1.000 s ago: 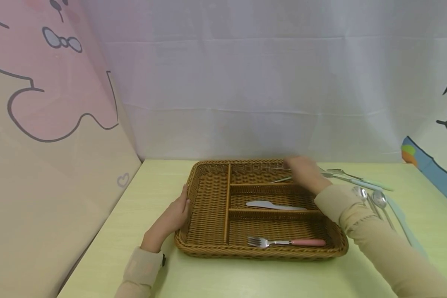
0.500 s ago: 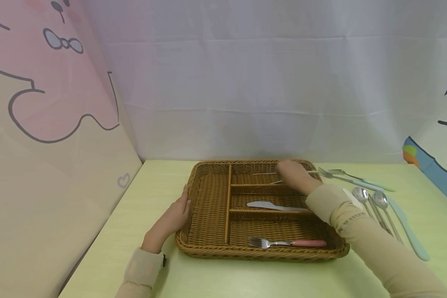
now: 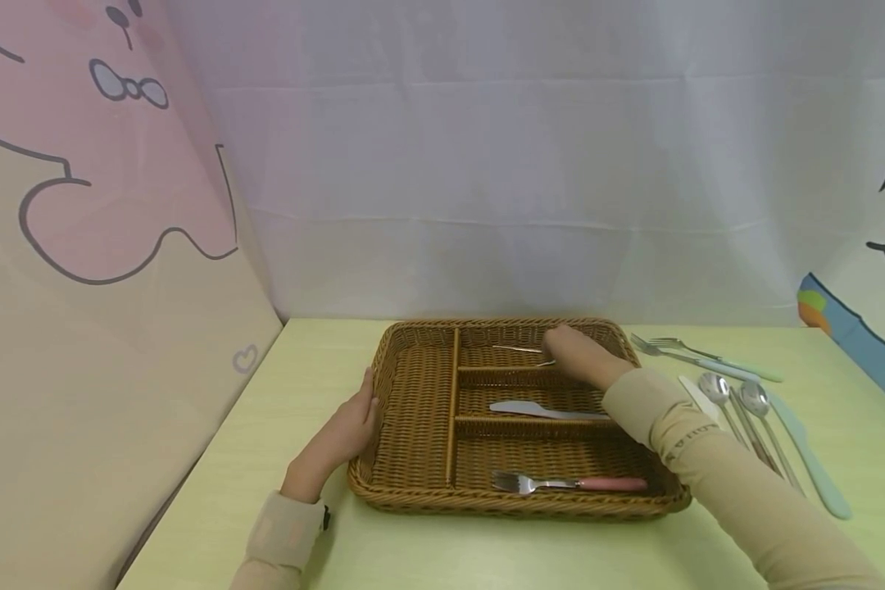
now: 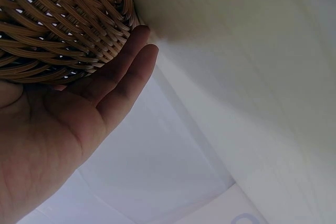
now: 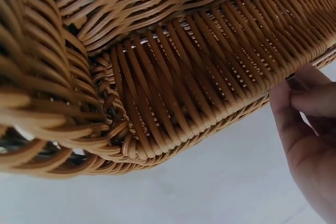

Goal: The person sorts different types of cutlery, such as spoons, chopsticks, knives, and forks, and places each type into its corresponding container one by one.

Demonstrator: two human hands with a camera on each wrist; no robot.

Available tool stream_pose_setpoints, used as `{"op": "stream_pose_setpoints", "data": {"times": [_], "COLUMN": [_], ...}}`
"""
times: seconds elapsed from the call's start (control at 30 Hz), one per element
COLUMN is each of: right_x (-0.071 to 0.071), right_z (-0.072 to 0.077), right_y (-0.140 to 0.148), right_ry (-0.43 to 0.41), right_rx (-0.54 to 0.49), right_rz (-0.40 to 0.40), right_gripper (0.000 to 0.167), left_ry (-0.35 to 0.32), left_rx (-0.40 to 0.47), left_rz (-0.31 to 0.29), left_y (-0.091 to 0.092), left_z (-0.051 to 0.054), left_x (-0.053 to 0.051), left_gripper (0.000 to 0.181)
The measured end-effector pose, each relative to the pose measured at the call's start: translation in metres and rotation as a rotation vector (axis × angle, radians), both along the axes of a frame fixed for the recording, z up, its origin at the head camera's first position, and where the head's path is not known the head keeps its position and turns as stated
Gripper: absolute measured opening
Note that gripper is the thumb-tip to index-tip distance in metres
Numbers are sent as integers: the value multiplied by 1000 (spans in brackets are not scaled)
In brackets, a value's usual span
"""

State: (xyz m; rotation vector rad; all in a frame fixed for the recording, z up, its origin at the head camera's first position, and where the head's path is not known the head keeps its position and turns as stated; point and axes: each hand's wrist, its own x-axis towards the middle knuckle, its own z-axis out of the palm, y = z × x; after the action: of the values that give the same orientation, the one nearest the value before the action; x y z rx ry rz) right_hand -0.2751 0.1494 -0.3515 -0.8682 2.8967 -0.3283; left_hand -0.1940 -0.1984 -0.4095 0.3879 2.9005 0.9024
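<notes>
A brown wicker cutlery tray with several compartments lies on the table. My left hand rests against its left outer wall; the left wrist view shows that hand with fingers extended along the wicker. In the back compartment, my right hand has curled fingers around a thin metal utensil, whose end sticks out to the left. Its kind is hidden by the hand. A knife lies in the middle compartment, and a pink-handled fork in the front one. The right wrist view shows the right hand at a divider.
Right of the tray lie several utensils: forks, a spoon, another spoon and a pale green knife. A grey curtain hangs behind the pale yellow table, with a printed cloth at the left.
My right hand has moved left and slightly lower into the back compartment with the thin utensil, whose end now shows farther left. The left hand stays against the tray.
</notes>
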Motion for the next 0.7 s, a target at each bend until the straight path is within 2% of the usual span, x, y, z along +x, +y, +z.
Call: {"op": "stream_pose_setpoints", "data": {"times": [0.07, 0.23, 0.4, 0.53, 0.7], "right_x": [-1, -1, 1, 1, 1], "right_z": [-2, -6, -7, -7, -5], "right_y": [0, -1, -2, -1, 0], "right_ry": [-6, -61, -143, -153, -199], "right_rx": [-9, 18, 36, 31, 47], "right_rz": [37, 90, 86, 88, 54], "right_gripper": [17, 22, 25, 25, 30], "left_ry": [1, -1, -2, 6, 17], "left_rx": [0, 6, 10, 2, -14], "left_rz": [-1, -5, -7, -6, -6], "left_y": [0, -1, -1, -1, 0], "left_z": [0, -1, -1, -2, -1], "left_x": [0, 0, 0, 0, 0], "left_gripper": [57, 57, 57, 57, 57]}}
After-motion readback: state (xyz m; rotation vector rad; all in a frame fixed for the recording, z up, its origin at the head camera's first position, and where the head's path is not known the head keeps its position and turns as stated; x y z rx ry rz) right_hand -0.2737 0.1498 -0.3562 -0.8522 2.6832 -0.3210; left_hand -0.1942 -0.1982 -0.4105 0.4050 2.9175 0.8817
